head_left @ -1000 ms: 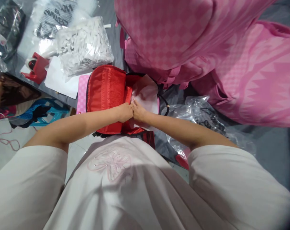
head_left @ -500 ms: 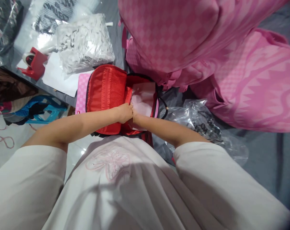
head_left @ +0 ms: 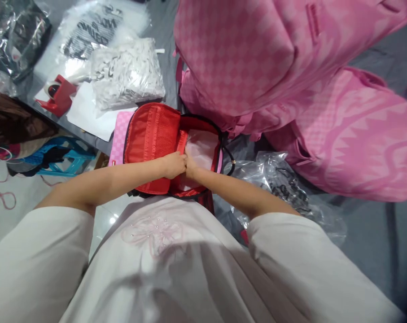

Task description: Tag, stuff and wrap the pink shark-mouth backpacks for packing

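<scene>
A small pink-checked bag lies open against my body, its red lining and mesh panel showing. Inside its main compartment is a pale pinkish-white sheet or packing. My left hand is closed at the inner edge of the red flap. Right beside it, my right hand reaches into the compartment with curled fingers, over the pale packing. Both hands meet at the fingertips; whatever they pinch there is small and hidden.
Large pink backpacks are piled beyond the bag and to the right. A clear plastic bag with black parts lies at right. On the left are a stuffed plastic packet, white paper, a red tape dispenser and a blue stool.
The view has tilted, so the scene sits slightly lower in the picture. My hands stay together at the compartment's inner edge, with the right wrist shifted slightly.
</scene>
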`<state>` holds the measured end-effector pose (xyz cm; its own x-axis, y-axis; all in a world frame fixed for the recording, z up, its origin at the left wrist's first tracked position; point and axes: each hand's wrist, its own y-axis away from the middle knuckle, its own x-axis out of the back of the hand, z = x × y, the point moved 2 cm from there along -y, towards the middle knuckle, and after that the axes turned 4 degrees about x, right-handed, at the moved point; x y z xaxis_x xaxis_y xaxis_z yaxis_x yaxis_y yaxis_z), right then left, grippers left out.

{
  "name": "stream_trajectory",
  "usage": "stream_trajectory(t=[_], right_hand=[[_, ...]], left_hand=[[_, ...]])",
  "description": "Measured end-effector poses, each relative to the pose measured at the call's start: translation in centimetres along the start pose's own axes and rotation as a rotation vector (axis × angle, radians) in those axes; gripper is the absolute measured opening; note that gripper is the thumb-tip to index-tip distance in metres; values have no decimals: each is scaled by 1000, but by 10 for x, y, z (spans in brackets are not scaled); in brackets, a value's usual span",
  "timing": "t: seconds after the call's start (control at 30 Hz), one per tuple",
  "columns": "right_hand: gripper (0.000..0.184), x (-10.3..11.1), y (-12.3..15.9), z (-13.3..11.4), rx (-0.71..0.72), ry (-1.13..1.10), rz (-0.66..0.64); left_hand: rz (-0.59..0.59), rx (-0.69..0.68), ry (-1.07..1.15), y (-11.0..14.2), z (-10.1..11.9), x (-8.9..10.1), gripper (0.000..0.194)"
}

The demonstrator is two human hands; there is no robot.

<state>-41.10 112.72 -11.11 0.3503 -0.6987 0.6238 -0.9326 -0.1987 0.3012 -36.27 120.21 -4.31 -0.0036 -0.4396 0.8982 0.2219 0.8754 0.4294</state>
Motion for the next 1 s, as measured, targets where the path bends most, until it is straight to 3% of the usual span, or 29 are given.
stream_trajectory(t=[0.13, 0.17, 0.23, 0.33, 0.5, 0.7, 0.9, 1.0], right_hand=[[46, 23, 42, 1, 56, 491, 33], [47, 29, 55, 2, 58, 631, 64], [39, 41, 78, 6, 25, 814, 113], [30, 52, 106, 13, -27, 856, 111], [34, 53, 131, 23, -43, 941, -17], [34, 46, 115, 25, 62, 986, -142], [36, 33, 72, 21, 59, 989, -475], [46, 37, 70, 21, 83, 1004, -445]], left_hand=[[108, -38, 35, 13, -1, -4, 30], [99, 7, 59, 11, 2, -6, 30], [40, 222, 90, -3, 12, -11, 29], [-23, 578, 92, -34, 31, -22, 35], [28, 668, 114, -55, 45, -48, 52], [137, 787, 263, -58, 42, -69, 61], [211, 771, 327, -69, 45, -71, 63], [257, 680, 338, -68, 41, -72, 64]])
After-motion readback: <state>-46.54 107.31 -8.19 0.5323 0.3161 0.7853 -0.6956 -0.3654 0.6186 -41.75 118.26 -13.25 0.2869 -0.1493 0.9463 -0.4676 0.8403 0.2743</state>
